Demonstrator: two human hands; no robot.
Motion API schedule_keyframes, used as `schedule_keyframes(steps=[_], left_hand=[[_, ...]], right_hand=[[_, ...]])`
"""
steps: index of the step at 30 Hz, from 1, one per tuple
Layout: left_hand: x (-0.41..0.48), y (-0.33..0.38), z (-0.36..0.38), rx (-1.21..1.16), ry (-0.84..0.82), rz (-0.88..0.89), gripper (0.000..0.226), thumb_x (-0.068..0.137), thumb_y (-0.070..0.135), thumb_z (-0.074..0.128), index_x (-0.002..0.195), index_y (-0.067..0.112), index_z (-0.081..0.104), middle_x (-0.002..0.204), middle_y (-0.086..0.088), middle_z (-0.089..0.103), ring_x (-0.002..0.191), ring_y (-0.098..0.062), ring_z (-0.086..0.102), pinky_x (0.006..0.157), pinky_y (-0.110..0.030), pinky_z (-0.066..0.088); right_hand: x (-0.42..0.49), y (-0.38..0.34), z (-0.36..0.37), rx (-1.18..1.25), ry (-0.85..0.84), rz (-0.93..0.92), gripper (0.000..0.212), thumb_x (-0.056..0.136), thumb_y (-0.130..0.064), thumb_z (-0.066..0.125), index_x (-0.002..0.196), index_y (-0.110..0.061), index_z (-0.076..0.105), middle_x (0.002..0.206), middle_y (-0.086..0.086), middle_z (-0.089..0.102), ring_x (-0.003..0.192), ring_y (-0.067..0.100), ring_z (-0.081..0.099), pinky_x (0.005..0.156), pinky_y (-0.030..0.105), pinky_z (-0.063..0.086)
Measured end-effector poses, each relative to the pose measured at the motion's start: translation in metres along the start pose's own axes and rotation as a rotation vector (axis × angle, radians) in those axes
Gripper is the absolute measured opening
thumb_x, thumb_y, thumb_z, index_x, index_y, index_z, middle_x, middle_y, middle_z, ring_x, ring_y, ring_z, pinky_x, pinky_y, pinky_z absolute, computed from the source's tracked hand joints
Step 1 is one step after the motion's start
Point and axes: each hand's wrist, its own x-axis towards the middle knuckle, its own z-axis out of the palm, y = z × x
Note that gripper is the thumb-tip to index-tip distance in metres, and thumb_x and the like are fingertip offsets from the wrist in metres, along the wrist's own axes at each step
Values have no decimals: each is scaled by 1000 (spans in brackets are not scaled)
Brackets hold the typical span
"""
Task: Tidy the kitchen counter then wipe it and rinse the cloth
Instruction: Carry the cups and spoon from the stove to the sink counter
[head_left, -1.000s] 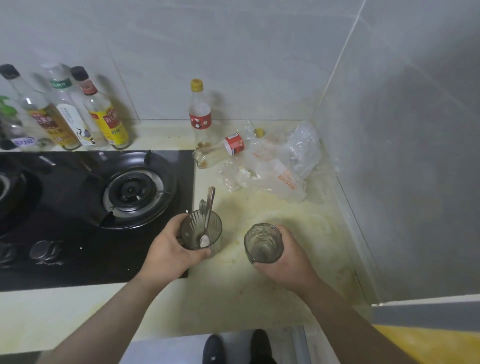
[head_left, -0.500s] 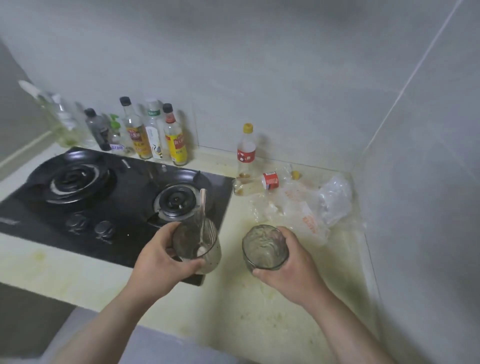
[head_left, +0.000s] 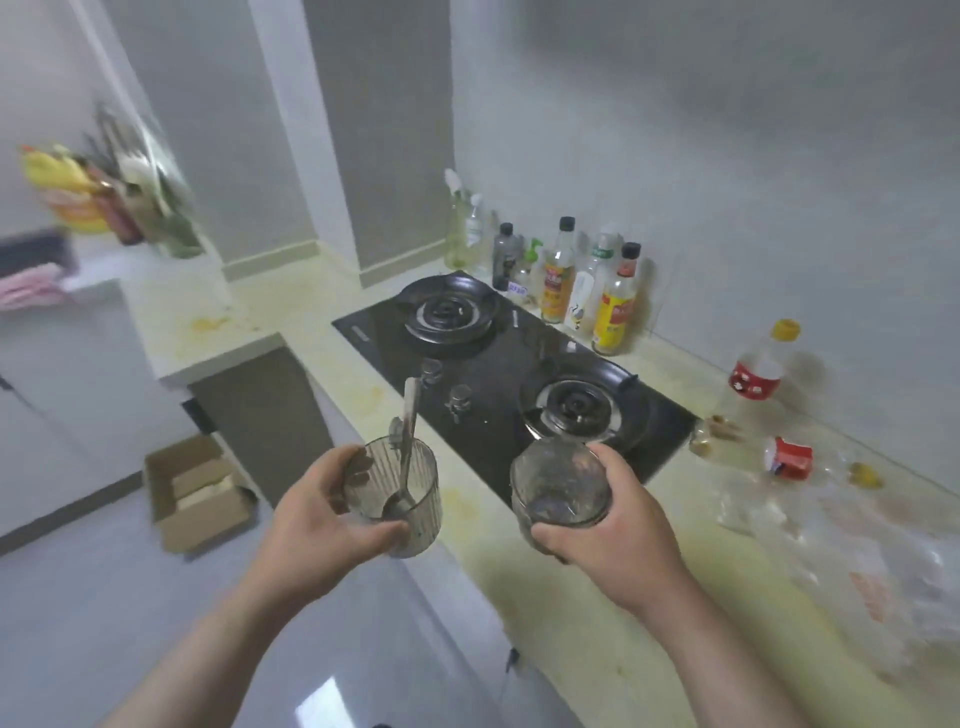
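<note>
My left hand (head_left: 317, 525) grips a ribbed grey glass (head_left: 410, 493) with a metal spoon (head_left: 408, 441) standing in it, held in the air just off the counter's front edge. My right hand (head_left: 618, 525) grips a second dirty glass (head_left: 558, 486) above the counter near the stove's front corner. The yellowish stained counter (head_left: 597, 597) runs to the right and back. An upright bottle with a red label (head_left: 756, 371), a lying bottle (head_left: 748, 452) and crumpled clear plastic bags (head_left: 857, 545) sit on the counter at the right.
A black two-burner gas stove (head_left: 498, 364) is set into the counter. Several sauce and oil bottles (head_left: 571, 283) line the wall behind it. A cardboard box (head_left: 195, 491) stands on the floor at left. Blurred items and a pink cloth (head_left: 28, 288) are at far left.
Both glasses have been lifted off the counter and carried left. My view has swung left, bringing the far counter, the floor and the box into sight.
</note>
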Motion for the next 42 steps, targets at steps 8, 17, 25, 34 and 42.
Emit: schedule_keyframes(steps=[8,17,25,34,42], left_hand=[[-49,-48,-104,89,236,-153,82,53,30,89,124,29,50,108,19,60,99,-4,60,84,-26,48],[-94,-107,-199,78,378,-262,81,44,41,85,118,37,52,110,14,64,94,-3,63,80,-25,48],[-115,-140,-275,39,457,-266,61,44,36,83,93,52,51,100,22,64,91,15,57,71,-11,44],[-118,-176,-338,29,499,-294,79,52,25,89,121,29,52,113,10,62,100,-1,59,81,-21,44],[-102,-197,-359,44,531,-314,76,56,17,89,123,25,53,114,10,62,103,1,57,78,-12,41]], right_hand=[[12,-66,89,4,-295,-106,67,52,-32,89,104,-47,51,101,-23,64,92,-7,60,73,12,48],[-2,-137,189,-28,-451,-222,73,51,-35,88,112,-46,49,105,-25,62,97,-6,59,77,13,49],[-21,-189,265,-27,-526,-259,79,48,-41,86,117,-45,48,110,-29,58,102,-6,57,71,7,43],[-35,-236,328,-4,-573,-318,70,57,-32,89,100,-57,39,106,-35,51,100,-10,52,64,0,42],[-13,-249,372,0,-617,-320,75,58,-32,89,109,-52,37,109,-32,51,107,2,53,64,-1,42]])
